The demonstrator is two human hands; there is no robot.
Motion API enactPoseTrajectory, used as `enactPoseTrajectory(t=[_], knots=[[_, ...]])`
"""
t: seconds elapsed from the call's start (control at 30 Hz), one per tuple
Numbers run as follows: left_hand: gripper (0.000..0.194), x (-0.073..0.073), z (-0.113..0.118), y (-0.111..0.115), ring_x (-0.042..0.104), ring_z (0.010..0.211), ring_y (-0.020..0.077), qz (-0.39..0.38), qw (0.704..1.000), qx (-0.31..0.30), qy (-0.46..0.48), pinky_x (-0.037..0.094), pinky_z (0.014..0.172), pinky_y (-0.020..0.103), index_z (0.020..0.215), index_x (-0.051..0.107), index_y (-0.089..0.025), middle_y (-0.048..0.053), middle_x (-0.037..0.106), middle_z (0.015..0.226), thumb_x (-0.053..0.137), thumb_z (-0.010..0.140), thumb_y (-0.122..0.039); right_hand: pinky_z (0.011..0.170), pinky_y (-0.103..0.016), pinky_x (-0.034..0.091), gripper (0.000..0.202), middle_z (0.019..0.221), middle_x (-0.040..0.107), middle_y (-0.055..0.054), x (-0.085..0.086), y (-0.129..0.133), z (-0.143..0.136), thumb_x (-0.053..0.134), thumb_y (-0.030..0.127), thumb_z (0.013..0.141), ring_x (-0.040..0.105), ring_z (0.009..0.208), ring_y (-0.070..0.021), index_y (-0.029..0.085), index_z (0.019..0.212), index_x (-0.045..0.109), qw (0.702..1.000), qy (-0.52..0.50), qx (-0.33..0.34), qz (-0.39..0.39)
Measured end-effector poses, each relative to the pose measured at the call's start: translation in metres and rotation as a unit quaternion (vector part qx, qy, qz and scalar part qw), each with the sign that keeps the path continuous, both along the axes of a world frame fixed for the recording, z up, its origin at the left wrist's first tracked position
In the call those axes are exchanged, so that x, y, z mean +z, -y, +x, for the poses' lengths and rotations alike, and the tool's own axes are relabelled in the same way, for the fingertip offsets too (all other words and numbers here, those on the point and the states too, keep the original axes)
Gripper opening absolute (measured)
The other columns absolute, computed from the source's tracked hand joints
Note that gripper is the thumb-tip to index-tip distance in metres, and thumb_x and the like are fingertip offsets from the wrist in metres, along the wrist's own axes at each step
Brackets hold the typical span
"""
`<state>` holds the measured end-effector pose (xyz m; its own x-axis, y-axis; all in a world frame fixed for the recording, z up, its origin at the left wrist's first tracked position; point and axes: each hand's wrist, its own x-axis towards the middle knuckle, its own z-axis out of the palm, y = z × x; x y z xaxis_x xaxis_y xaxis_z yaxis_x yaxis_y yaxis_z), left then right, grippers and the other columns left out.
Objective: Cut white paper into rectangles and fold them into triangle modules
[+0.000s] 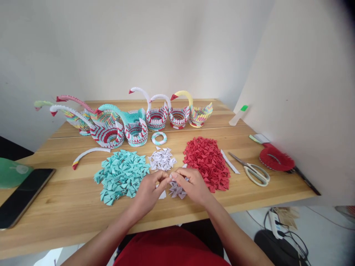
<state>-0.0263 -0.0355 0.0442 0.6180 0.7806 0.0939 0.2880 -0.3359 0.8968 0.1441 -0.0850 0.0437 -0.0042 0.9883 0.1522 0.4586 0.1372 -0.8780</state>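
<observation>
My left hand [152,186] and my right hand [193,183] meet over the front middle of the table, fingertips pinched together on a small white folded paper piece, mostly hidden by the fingers. Beneath them lies a pile of pale folded paper triangles [178,190], partly covered by my right hand. A flat white paper [163,194] shows beside my left hand. Left of the hands spreads a heap of turquoise paper triangles [122,173]; to the right is a heap of red ones [206,162]. Just beyond my fingers sits a smaller pile of white triangles [162,159].
Several folded-paper swans, one turquoise-necked [135,129], stand at the back. A paper ring [159,138] lies before them, a loose swan neck [90,153] at left. Scissors [253,171], a red brush [276,159] and a white strip [230,162] lie right; a phone [23,197] lies far left.
</observation>
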Motion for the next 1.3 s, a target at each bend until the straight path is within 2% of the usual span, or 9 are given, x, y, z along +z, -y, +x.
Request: enactPoseTrajectory(t=[0.17, 0.27, 0.37, 0.47, 0.63, 0.83, 1.0, 1.2, 1.3], knots=[[0.029, -0.001, 0.003, 0.000, 0.047, 0.060, 0.0134, -0.023, 0.999, 0.032, 0.023, 0.036, 0.060, 0.024, 0.065, 0.049, -0.018, -0.003, 0.049, 0.061, 0.048, 0.090, -0.034, 0.053, -0.023, 0.035, 0.041, 0.062, 0.053, 0.001, -0.003, -0.001, 0.006, 0.042, 0.043, 0.095, 0.048, 0.057, -0.0118, 0.018, 0.065, 0.055, 0.994, -0.100, 0.029, -0.031], [0.030, -0.002, 0.007, 0.001, 0.046, 0.059, 0.0131, -0.036, 0.997, 0.047, 0.041, 0.036, 0.059, 0.024, 0.063, 0.049, -0.018, -0.003, 0.048, 0.059, 0.048, 0.089, -0.035, 0.055, -0.023, 0.037, 0.029, 0.067, 0.056, 0.001, -0.007, -0.001, 0.007, 0.051, 0.042, 0.091, 0.051, 0.060, -0.0126, 0.018, 0.080, 0.062, 0.989, -0.136, 0.035, -0.051], [0.031, -0.006, 0.008, 0.003, 0.047, 0.059, 0.0131, -0.040, 0.996, 0.054, 0.055, 0.037, 0.060, 0.024, 0.064, 0.051, -0.018, -0.003, 0.050, 0.059, 0.049, 0.089, -0.036, 0.054, -0.022, 0.037, 0.019, 0.066, 0.055, 0.002, -0.009, 0.000, 0.005, 0.060, 0.035, 0.085, 0.049, 0.059, -0.0114, 0.017, 0.080, 0.063, 0.991, -0.121, -0.010, -0.053], [0.030, -0.010, 0.008, 0.005, 0.052, 0.064, 0.0141, -0.044, 0.997, 0.031, 0.054, 0.039, 0.065, 0.024, 0.067, 0.055, -0.017, -0.001, 0.057, 0.064, 0.048, 0.090, -0.035, 0.053, -0.021, 0.036, 0.018, 0.063, 0.054, 0.003, -0.008, 0.000, 0.003, 0.058, 0.030, 0.084, 0.048, 0.057, -0.0107, 0.017, 0.073, 0.062, 0.995, -0.084, -0.042, -0.046], [0.020, -0.013, 0.009, 0.004, 0.058, 0.069, 0.0156, -0.074, 0.995, 0.036, 0.048, 0.042, 0.068, 0.025, 0.077, 0.061, -0.017, 0.001, 0.064, 0.070, 0.052, 0.087, -0.031, 0.051, -0.021, 0.035, 0.017, 0.058, 0.055, 0.003, -0.003, 0.000, 0.003, 0.058, 0.026, 0.084, 0.047, 0.054, -0.0104, 0.017, 0.071, 0.064, 0.998, -0.031, -0.054, -0.028], [0.022, -0.012, 0.011, 0.001, 0.058, 0.065, 0.0148, -0.070, 0.994, 0.058, 0.057, 0.042, 0.066, 0.024, 0.067, 0.060, -0.017, 0.001, 0.064, 0.065, 0.053, 0.084, -0.029, 0.059, -0.022, 0.042, 0.019, 0.069, 0.065, 0.000, -0.008, 0.000, 0.006, 0.055, 0.028, 0.086, 0.057, 0.064, -0.0133, 0.018, 0.078, 0.069, 0.996, -0.082, -0.036, -0.031], [0.019, -0.016, 0.014, -0.001, 0.059, 0.066, 0.0156, -0.110, 0.990, 0.053, 0.077, 0.045, 0.065, 0.025, 0.074, 0.063, -0.016, 0.001, 0.066, 0.068, 0.055, 0.083, -0.031, 0.056, -0.021, 0.041, 0.019, 0.067, 0.066, 0.001, -0.012, 0.000, 0.005, 0.056, 0.026, 0.087, 0.058, 0.061, -0.0125, 0.018, 0.076, 0.068, 0.997, -0.050, -0.048, -0.016], [0.022, -0.018, 0.017, -0.004, 0.058, 0.063, 0.0154, -0.142, 0.984, 0.068, 0.085, 0.044, 0.064, 0.025, 0.070, 0.064, -0.016, 0.002, 0.066, 0.066, 0.055, 0.082, -0.032, 0.058, -0.023, 0.042, 0.018, 0.066, 0.065, 0.000, -0.010, 0.000, 0.001, 0.054, 0.018, 0.089, 0.057, 0.061, -0.0135, 0.018, 0.077, 0.068, 0.992, 0.066, -0.059, 0.086], [0.023, -0.018, 0.020, -0.006, 0.055, 0.057, 0.0135, -0.166, 0.975, 0.092, 0.116, 0.043, 0.059, 0.024, 0.065, 0.061, -0.016, 0.001, 0.063, 0.059, 0.056, 0.080, -0.031, 0.064, -0.028, 0.044, 0.021, 0.073, 0.066, -0.005, -0.018, 0.002, -0.005, 0.048, 0.015, 0.093, 0.059, 0.068, -0.0173, 0.017, 0.095, 0.070, 0.964, 0.171, -0.061, 0.192]])
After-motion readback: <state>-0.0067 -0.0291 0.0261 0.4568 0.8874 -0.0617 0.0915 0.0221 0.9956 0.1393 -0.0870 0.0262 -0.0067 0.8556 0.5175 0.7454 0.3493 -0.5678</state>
